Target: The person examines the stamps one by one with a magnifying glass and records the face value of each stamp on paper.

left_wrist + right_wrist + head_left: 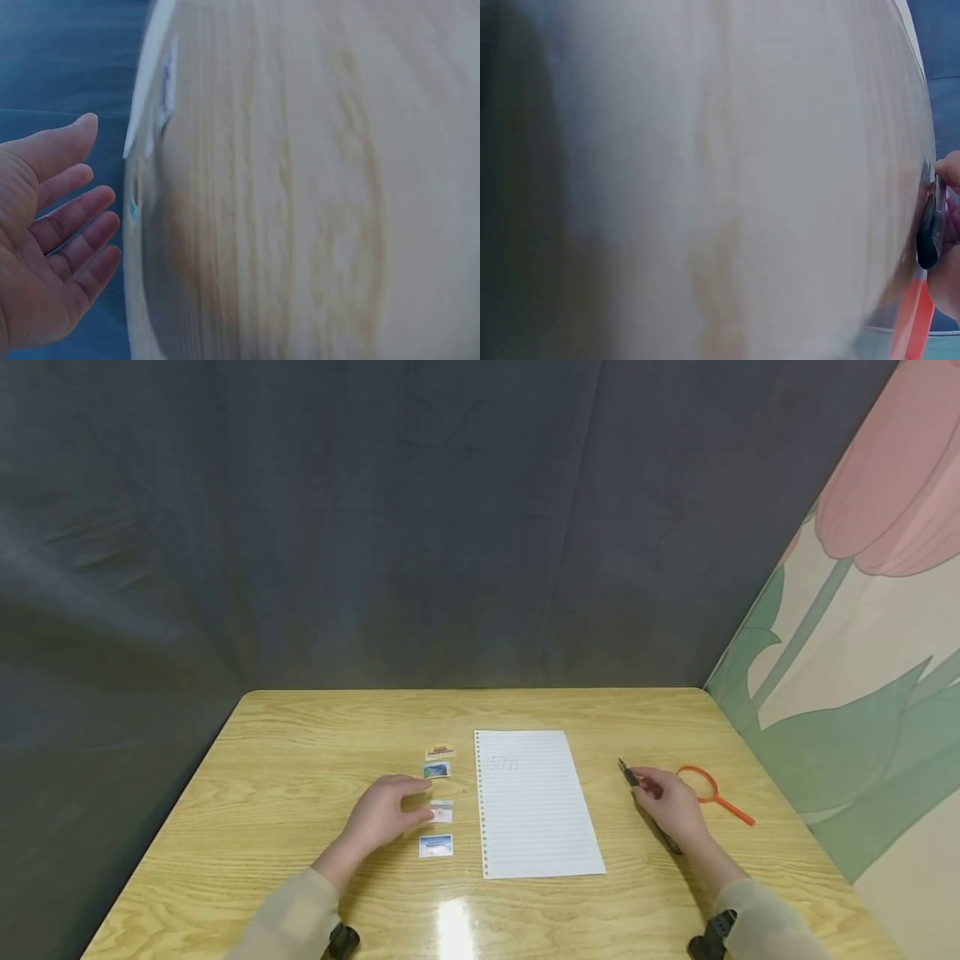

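Note:
My left hand [384, 810] hovers over the left side of a column of small stamp-like cards, its fingers relaxed and apart from the thumb. The thumb overlaps the edge of a pale card [442, 811]; whether it touches I cannot tell. Nothing shows in the palm in the left wrist view. Below lies a blue card [436, 846]; above are a blue-green card [437, 770] and a yellowish one [439, 752]. On the right, my right hand [669, 806] pinches a slim black pen [628, 774], its tip pointing away from me. In the right wrist view, the pen's dark rounded end [928, 244] shows.
A lined sheet of paper [536, 810] with punched holes lies between the hands, faint handwriting near its top. An orange magnifying glass [731, 810] rests right of my right hand. Dark cloth [480, 527] hangs behind the wooden table [315, 735]; a floral wall [862, 693] stands at right.

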Demonstrator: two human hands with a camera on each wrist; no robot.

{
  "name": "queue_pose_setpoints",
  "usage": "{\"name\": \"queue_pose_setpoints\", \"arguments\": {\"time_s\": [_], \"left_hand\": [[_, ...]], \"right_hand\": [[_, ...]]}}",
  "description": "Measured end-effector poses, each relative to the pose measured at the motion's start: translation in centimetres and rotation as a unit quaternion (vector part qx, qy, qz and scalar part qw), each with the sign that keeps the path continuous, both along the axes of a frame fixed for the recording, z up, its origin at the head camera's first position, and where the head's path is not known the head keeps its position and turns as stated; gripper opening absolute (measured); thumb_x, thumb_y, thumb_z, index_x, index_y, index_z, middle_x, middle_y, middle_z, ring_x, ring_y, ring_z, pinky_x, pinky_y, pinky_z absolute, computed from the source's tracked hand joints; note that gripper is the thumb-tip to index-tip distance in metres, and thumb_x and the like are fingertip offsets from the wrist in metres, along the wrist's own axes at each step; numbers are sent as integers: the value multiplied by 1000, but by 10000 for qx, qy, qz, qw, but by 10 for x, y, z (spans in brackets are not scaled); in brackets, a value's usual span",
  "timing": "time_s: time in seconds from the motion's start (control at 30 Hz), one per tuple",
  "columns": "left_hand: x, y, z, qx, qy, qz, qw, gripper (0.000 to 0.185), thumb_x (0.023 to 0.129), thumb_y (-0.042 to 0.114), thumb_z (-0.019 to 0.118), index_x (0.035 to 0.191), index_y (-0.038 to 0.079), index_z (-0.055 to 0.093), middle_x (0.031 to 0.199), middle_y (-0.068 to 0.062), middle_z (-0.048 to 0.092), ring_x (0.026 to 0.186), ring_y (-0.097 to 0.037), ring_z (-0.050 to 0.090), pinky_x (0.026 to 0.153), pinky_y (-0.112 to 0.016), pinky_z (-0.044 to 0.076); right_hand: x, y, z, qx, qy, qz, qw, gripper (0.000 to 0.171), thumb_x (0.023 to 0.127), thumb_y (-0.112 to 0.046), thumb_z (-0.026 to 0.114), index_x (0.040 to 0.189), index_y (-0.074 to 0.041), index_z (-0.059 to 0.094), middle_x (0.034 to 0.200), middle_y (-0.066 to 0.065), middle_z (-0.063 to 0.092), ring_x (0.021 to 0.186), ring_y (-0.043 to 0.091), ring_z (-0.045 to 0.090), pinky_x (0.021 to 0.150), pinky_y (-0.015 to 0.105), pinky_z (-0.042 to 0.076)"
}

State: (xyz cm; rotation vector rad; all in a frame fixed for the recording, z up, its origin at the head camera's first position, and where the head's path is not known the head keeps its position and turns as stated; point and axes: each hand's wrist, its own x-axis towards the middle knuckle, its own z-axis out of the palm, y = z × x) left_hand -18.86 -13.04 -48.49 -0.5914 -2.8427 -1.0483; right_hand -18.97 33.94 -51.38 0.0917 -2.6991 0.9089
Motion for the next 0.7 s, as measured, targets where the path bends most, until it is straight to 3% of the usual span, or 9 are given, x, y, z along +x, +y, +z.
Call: {"name": "queue_pose_setpoints", "arguments": {"time_s": [0.17,0.4,0.7], "left_hand": [[-8,1,-4,115,-177,-134,9997,43,79,21,85,119,9,72,117,-6,70,116,-31,59,103,-48,44],[-15,3,-13,38,-94,-487,9988,38,77,20,86,112,11,75,111,-3,70,107,-27,62,97,-46,48],[-22,3,-24,-136,52,-575,9982,42,75,21,88,114,12,74,109,-1,66,105,-25,59,95,-45,48]], "right_hand": [[1,-1,-1,99,153,-25,9998,28,86,1,73,113,1,71,87,8,64,76,19,56,63,28,48],[-1,-1,-3,295,213,-13,9993,27,84,1,73,111,1,71,86,9,65,77,21,57,64,32,48],[-2,-1,-5,179,141,-152,9996,25,86,-1,73,111,2,71,87,9,64,78,22,57,65,31,47]]}}
